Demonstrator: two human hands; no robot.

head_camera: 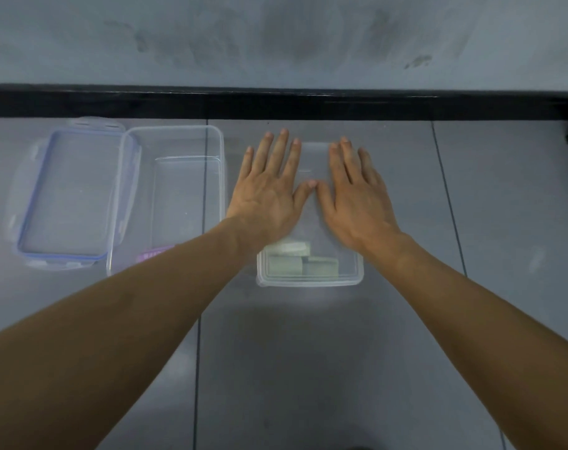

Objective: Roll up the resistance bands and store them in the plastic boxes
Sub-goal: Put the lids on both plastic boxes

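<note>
Head view: both hands are flat on top of the closed box. Left hand [266, 196] and right hand [357, 199] lie palm-down, fingers straight and spread, thumb tips meeting. They press on the transparent lid [311, 157] of a clear rectangular plastic box [308, 282] sitting centre-right on the grey tiled surface [308, 352]. Neither hand curls round anything. Inside that box, at its near end, pale green rolled bands [295, 263] sit packed side by side; about three show through the plastic, exact count unclear. Just left of it a second clear plastic box [178, 129] stands open. A purple rolled band [152, 254] shows at its near end, partly hidden behind the left forearm. Further left, against that open box's left wall, a loose clear lid with a blue seal [71, 196] lies flat, latch tabs out. A black strip [276, 103] runs along the far edge of the surface, with a smudged grey wall above it.
</note>
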